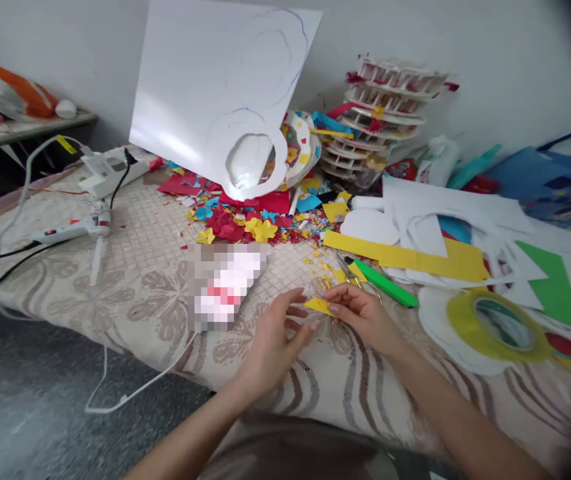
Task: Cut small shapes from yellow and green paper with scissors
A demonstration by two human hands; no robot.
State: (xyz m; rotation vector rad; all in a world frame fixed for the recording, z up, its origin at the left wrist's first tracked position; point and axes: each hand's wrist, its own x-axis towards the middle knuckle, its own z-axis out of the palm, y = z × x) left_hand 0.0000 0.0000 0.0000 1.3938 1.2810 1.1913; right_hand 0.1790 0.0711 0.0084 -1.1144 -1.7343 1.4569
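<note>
Yellow scrap: a small piece of yellow paper (318, 306) held low over the patterned cloth (130, 293), between the two hands, near the front edge of the table
Right hand: the right hand (360, 312) pinches the right end of the scrap, fingertips pressed together on it
Left hand: the left hand (273, 340) meets the scrap from the left with its fingers spread and loosely curled; fingertips touch the paper's edge, but a firm grip cannot be told
Just behind the hands: a green strip (386, 284) lies slantwise beside a pair of scissors (350, 272), with yellow crumbs of paper scattered around
Further back: a long yellow paper band (405, 256) resting on white cut-out sheets (445, 213)
Right side: a roll of yellowish tape (498, 325) lying flat, near a green triangle of paper (555, 283)
Middle of the table: a heap of red, yellow and blue paper flowers and scraps (245, 223)
Above the heap: a large white board (215, 87) with a round hole cut in it, tilted
Against the wall: a stack of white trays (385, 113)
Left side: a white glue gun (73, 230) with its cable, and a power strip (110, 170) behind it
</note>
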